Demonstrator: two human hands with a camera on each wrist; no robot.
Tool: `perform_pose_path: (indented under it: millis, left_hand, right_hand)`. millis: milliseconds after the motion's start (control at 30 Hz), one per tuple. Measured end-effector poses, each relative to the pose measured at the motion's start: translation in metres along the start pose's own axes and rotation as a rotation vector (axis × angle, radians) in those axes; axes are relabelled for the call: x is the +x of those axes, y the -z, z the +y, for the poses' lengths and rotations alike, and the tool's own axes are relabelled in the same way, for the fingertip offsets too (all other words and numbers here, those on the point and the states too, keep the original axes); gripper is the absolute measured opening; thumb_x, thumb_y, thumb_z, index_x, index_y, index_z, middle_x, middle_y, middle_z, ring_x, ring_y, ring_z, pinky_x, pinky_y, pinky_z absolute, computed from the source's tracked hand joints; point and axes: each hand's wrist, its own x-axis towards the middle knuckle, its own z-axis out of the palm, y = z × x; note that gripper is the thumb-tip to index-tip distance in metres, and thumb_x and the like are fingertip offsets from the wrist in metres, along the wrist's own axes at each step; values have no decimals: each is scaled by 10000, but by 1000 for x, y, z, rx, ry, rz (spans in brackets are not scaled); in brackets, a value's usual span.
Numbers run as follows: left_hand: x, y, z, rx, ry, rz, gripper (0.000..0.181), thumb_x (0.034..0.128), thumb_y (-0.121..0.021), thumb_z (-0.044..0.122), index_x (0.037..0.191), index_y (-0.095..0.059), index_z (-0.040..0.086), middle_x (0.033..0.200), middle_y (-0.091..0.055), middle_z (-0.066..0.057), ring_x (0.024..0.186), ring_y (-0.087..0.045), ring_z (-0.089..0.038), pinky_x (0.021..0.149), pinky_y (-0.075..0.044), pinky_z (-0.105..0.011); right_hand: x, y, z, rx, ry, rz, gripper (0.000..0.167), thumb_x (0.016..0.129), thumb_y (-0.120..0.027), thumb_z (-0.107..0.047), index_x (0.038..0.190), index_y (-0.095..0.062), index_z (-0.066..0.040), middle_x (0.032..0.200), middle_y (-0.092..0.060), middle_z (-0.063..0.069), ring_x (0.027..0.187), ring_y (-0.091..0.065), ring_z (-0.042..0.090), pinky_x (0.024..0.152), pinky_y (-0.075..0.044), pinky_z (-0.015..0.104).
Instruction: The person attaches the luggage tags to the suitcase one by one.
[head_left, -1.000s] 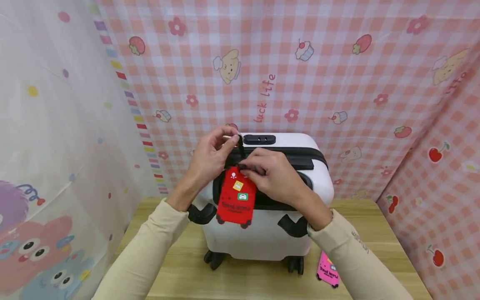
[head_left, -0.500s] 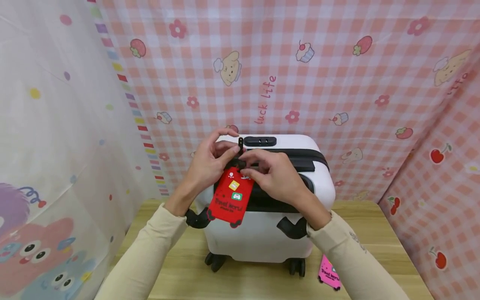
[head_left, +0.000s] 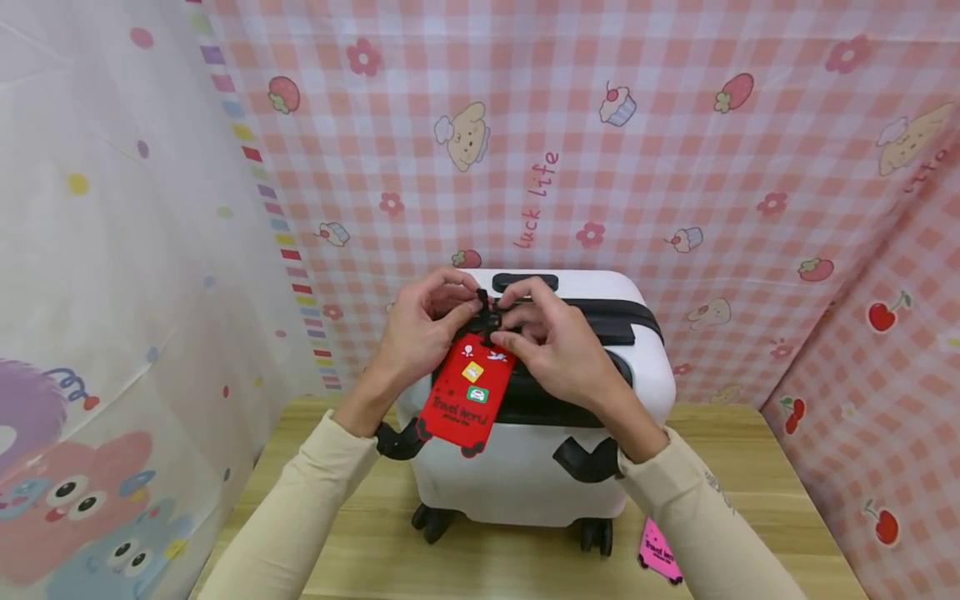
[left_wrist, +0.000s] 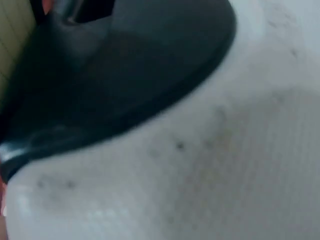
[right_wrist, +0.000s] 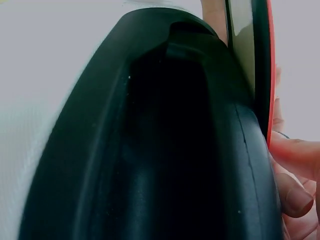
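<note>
In the head view a red luggage tag (head_left: 467, 396), printed "Travel World", hangs tilted in front of the white suitcase (head_left: 517, 479), its lower end towards the left. My left hand (head_left: 422, 329) pinches the tag's black strap (head_left: 483, 297) between thumb and fingers. From the other side my right hand (head_left: 561, 346) pinches the strap near the tag's top, with its index finger raised and bent. How the strap runs between the fingertips is partly hidden. The right wrist view catches the tag's edge (right_wrist: 264, 70) beside the suitcase's black side handle (right_wrist: 170, 150). Suitcase shell fills most of the left wrist view.
A pink luggage tag (head_left: 659, 552) lies on the wooden table (head_left: 360, 554), right of the suitcase wheels (head_left: 596, 535), partly covered by the right sleeve. A black combination lock (head_left: 525, 282) sits on the suitcase. Patterned cloths (head_left: 660, 167) stand behind and at both sides.
The red tag has swung its lower end to the left. The strap end above my left fingertips has dropped. My right index finger has lifted towards the strap.
</note>
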Motion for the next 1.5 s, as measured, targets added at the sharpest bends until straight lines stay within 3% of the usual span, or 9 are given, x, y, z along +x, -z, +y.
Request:
perform_pose_path:
  millis: [333, 667, 1500]
  left_hand:
    - [-2, -3, 0, 129, -79, -21, 89, 938, -646, 29, 1000, -700, 64, 954, -742, -67, 875, -719, -156, 799, -570, -331]
    - [-4, -4, 2, 203, -76, -33, 96, 943, -654, 63, 1017, -709, 91, 976, -748, -47, 927, -721, -167, 806, -571, -356]
    - [-4, 1, -2, 26, -56, -91, 120, 930, -647, 24, 1014, -731, 42, 961, -756, -86, 836, -685, -182, 755, -555, -310]
  right_hand:
    - [0, 0, 0, 61, 13, 0, 296, 929, -661, -20, 1162, -483, -56, 894, -722, 65, 690, -645, 144, 676, -496, 269]
    - [-1, 0, 0, 28, 26, 21, 268, 929, -665, -33, 1156, -530, -81, 874, -718, 63, 643, -629, 137, 643, -490, 270]
    - [-2, -1, 0, -4, 33, 27, 279, 916, -679, -31, 1178, -587, -57, 897, -734, 54, 571, -608, 131, 597, -474, 249]
